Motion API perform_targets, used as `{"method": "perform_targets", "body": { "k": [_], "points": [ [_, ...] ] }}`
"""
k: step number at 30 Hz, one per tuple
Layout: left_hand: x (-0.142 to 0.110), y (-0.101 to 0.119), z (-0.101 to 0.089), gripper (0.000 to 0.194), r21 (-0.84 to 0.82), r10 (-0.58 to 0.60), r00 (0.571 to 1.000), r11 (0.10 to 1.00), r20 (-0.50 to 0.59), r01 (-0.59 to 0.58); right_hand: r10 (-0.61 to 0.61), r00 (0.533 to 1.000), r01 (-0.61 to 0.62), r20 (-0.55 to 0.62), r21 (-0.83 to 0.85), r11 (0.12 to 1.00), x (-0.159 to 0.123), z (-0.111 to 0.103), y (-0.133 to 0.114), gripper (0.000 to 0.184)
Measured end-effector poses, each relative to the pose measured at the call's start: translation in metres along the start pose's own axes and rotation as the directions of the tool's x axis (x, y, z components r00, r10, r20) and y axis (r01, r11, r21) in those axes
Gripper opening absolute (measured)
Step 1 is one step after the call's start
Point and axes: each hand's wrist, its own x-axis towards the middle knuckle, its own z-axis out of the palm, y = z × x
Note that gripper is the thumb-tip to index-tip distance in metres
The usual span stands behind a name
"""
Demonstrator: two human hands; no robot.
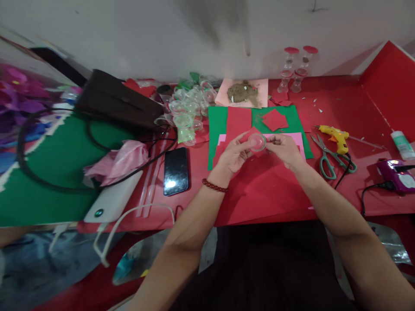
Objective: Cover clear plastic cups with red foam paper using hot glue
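Between my two hands is a small clear plastic cup, its round rim facing me, above the stacked sheets. My left hand is closed around its left side, with a piece of red paper against the cup. On the right, the fingertips of my right hand pinch the rim. Beneath the hands lies a large red sheet over pink and green sheets. A cut red paper piece rests on the green sheet just beyond.
At right lie scissors, a yellow glue gun, a white-green bottle and a purple device. Joined cups stand at the back. Left are a phone, heaped clear cups and a black cable.
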Motion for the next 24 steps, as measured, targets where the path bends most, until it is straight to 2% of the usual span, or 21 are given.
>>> {"method": "perform_targets", "body": {
  "k": [3, 5, 8, 12, 15, 20, 24],
  "points": [
    [-0.0003, 0.0015, -0.0039, 0.049, 0.103, -0.039, 0.997, 0.994, 0.072, 0.031, -0.009, 1.000, 0.008, -0.020, -0.052, 0.999, 0.0015, -0.0032, -0.0006, 0.021],
    [-0.0001, 0.0015, -0.0054, 0.044, 0.137, -0.035, 0.994, 0.990, 0.105, 0.020, -0.001, 0.999, 0.001, -0.034, -0.018, 1.000, 0.0033, -0.0049, 0.0004, 0.021],
    [-0.0005, 0.0007, -0.0045, 0.043, 0.083, 0.025, 0.991, 0.996, 0.128, -0.035, 0.008, 0.999, -0.006, -0.037, 0.047, 0.999, 0.0046, -0.0049, 0.0024, 0.024],
    [-0.0027, -0.0007, -0.0012, 0.045, 0.086, 0.036, 0.986, 0.995, 0.161, -0.050, -0.049, 0.997, 0.047, -0.057, -0.048, 0.998, 0.0031, -0.0032, 0.0021, 0.022],
    [-0.0021, -0.0031, -0.0007, 0.047, 0.108, 0.050, 0.988, 0.992, 0.149, -0.066, -0.075, 0.994, 0.069, -0.078, -0.083, 0.994, 0.0018, -0.0021, 0.0003, 0.021],
    [0.0016, -0.0072, -0.0022, 0.042, 0.047, 0.105, 0.991, 0.993, 0.084, -0.109, -0.009, 1.000, 0.009, 0.002, 0.061, 0.998, 0.0009, 0.0009, 0.0009, 0.021],
    [-0.0009, -0.0057, 0.0007, 0.045, -0.003, 0.084, 0.993, 0.996, 0.082, -0.084, -0.011, 0.999, 0.013, -0.030, 0.063, 0.998, 0.0007, 0.0016, 0.0032, 0.023]
  ]
}}
